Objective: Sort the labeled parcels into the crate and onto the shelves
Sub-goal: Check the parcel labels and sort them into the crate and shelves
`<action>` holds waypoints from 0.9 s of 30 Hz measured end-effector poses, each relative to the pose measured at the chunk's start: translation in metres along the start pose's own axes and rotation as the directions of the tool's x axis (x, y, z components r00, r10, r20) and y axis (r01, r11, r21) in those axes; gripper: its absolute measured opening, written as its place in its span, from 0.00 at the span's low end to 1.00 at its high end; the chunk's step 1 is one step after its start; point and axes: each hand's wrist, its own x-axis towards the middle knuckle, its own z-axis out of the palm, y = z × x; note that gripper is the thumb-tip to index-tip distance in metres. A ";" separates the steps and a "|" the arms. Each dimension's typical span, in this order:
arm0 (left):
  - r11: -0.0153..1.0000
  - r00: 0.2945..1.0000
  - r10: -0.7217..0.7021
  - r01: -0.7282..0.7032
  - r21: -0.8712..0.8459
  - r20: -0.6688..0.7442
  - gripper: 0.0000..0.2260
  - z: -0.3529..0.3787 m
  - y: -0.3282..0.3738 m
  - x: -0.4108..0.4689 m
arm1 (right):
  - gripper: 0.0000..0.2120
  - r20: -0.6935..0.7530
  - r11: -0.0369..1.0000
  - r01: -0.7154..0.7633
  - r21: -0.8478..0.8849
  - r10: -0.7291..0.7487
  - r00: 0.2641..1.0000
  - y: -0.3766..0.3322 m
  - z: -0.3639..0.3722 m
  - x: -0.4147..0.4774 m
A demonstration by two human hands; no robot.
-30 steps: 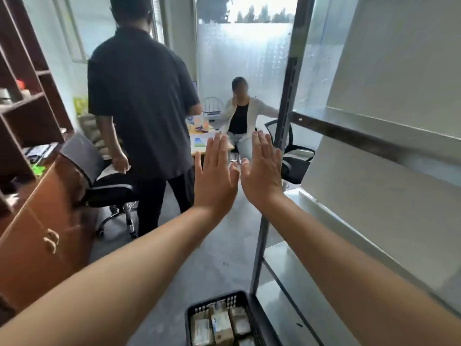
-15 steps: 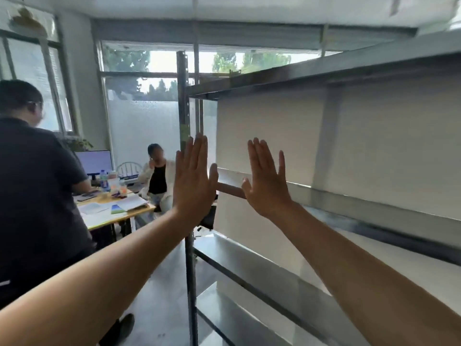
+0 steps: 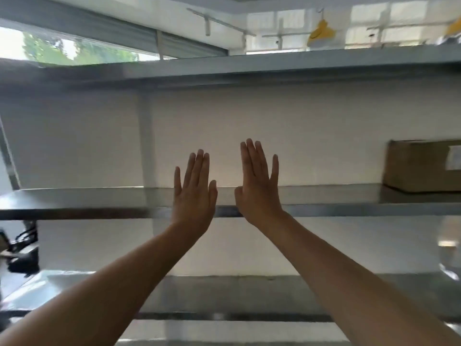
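Daylight pours in from the window (image 3: 74, 49) at the upper left, blown out to white, and from pale panes (image 3: 369, 28) at the upper right. The metal shelves (image 3: 87, 199) show a dull sheen, with glare near the lower shelf's left edge. Motion blur softens everything; the cardboard box (image 3: 419, 166) at the middle shelf's right end has an unreadable label (image 3: 454, 158).
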 end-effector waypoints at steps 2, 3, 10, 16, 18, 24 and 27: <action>0.997 0.998 0.056 -0.056 -0.062 0.011 0.27 0.020 0.047 0.012 | 0.41 0.004 0.993 -0.090 -0.078 0.090 0.996 0.050 -0.016 -0.012; 0.991 0.996 0.088 -0.085 -0.104 0.025 0.27 0.030 0.071 0.017 | 0.40 -0.001 0.984 -0.132 -0.120 0.133 0.991 0.075 -0.024 -0.019; 0.820 0.942 0.334 -0.273 -0.503 0.034 0.26 0.088 0.252 0.030 | 0.40 -0.138 0.849 -0.390 -0.357 0.365 0.921 0.215 -0.101 -0.079; 0.519 0.852 0.521 -0.361 -0.775 -0.049 0.26 0.115 0.392 0.016 | 0.41 -0.262 0.581 -0.563 -0.587 0.522 0.812 0.296 -0.157 -0.138; 0.399 0.806 0.584 -0.383 -0.833 -0.091 0.26 0.123 0.430 0.008 | 0.42 -0.296 0.464 -0.610 -0.642 0.585 0.756 0.310 -0.173 -0.163; 0.099 0.669 0.727 -0.326 -0.940 -0.156 0.26 0.128 0.520 -0.033 | 0.43 -0.421 0.150 -0.720 -0.678 0.723 0.548 0.322 -0.208 -0.230; -0.025 0.563 0.794 -0.346 -0.938 -0.229 0.27 0.128 0.549 -0.072 | 0.43 -0.473 -0.005 -0.710 -0.704 0.748 0.465 0.315 -0.216 -0.273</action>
